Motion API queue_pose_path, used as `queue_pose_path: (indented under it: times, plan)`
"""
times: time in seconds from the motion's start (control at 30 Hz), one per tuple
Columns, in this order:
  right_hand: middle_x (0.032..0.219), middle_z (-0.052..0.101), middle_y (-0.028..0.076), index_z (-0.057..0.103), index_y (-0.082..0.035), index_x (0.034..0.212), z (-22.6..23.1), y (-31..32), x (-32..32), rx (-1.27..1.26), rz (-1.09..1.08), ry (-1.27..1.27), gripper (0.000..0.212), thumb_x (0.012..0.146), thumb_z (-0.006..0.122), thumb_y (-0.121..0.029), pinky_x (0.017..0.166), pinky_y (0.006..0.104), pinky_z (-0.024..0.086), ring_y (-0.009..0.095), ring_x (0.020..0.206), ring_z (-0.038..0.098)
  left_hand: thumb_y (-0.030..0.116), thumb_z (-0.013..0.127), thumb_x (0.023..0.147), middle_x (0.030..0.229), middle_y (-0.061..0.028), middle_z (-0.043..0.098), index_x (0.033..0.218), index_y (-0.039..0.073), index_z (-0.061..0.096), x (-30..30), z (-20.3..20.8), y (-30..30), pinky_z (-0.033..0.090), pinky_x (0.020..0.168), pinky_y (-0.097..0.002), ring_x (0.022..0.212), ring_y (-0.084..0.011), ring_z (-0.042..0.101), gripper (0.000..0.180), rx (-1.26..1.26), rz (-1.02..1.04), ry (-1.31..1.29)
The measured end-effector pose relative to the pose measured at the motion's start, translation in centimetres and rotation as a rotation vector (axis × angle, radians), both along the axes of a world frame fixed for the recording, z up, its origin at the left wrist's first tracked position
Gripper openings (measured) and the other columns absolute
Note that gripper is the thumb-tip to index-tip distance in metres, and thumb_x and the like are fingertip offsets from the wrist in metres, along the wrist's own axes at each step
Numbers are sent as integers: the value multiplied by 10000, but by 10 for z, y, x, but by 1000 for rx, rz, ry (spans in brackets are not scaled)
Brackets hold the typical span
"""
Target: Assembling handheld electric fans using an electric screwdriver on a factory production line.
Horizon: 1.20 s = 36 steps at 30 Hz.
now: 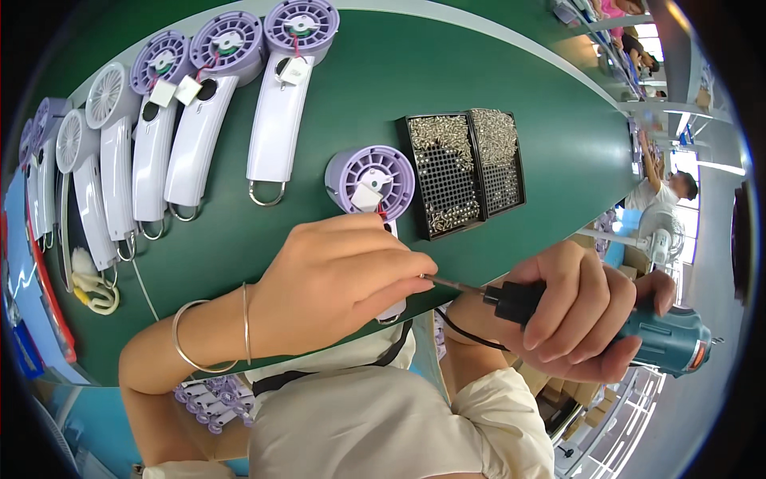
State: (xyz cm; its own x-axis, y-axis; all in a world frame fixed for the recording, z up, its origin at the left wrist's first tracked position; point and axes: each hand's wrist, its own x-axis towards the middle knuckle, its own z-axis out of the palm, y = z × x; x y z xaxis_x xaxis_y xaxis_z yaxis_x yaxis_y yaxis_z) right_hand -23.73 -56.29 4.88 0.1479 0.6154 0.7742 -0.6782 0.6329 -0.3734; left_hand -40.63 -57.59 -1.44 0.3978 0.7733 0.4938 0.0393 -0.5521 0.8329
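Observation:
My right hand is wrapped round a teal and black electric screwdriver, its bit pointing left. At the bit's tip, the thumb and fingertips of my left hand are pinched together; whatever lies between them is too small to name. Beneath that hand is a handheld fan with a purple round head and a white handle mostly covered by my fingers. A white connector block with red wire rests on its head. Just right of the fan stands a black two-part tray of small metal screws.
Several more handheld fans lie in a row across the left of the green table. A red-edged blue folder is at the far left. Fan parts fill a box below the table edge. Other people work at the right.

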Motion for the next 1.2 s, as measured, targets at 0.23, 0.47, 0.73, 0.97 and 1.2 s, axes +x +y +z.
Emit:
queue_pose_path:
  times: [0.23, 0.47, 0.73, 0.97, 1.2]
  plan:
    - [531, 480, 1, 402, -30, 1081, 6, -4, -2, 21, -23, 5, 275, 865, 553, -108, 305, 187, 423, 66, 356, 450, 35, 762, 708, 739, -62, 667, 873, 30, 707, -5, -3, 4, 464, 517, -295, 600, -201, 591, 174, 168, 53, 27]
    - [533, 491, 28, 387, -23, 1099, 6, -10, -11, 84, -54, -60, 301, 859, 563, -71, 297, 212, 434, 83, 346, 452, 73, 727, 721, 724, -64, 624, 860, 8, 662, -5, 0, -3, 475, 555, -324, 630, -220, 582, 167, 209, 65, 32]
    - [612, 568, 107, 243, -157, 1093, 1, -21, -1, 55, 64, -274, 437, 868, 591, -17, 397, 349, 490, 194, 414, 518, 75, 685, 752, 755, -57, 604, 918, -11, 658, -13, 4, -7, 505, 629, -315, 715, -202, 589, 189, 269, -8, 256]
    - [571, 560, 85, 275, -161, 1118, 2, -12, -1, -37, -5, -292, 438, 880, 638, -102, 382, 338, 492, 190, 384, 518, 132, 762, 720, 1146, -170, 599, 1244, -12, 550, -8, 8, 2, 470, 856, -381, 1034, -302, 584, 583, 235, 43, 211]
    - [630, 438, 20, 432, -65, 1196, 6, 30, -8, -1, -21, -387, 278, 961, 375, -203, 481, 274, 417, 118, 457, 429, 209, 832, 657, 1358, -194, 416, 1405, -4, 323, -7, -39, 15, 357, 1041, -444, 1246, -380, 416, 929, -64, 253, 198]
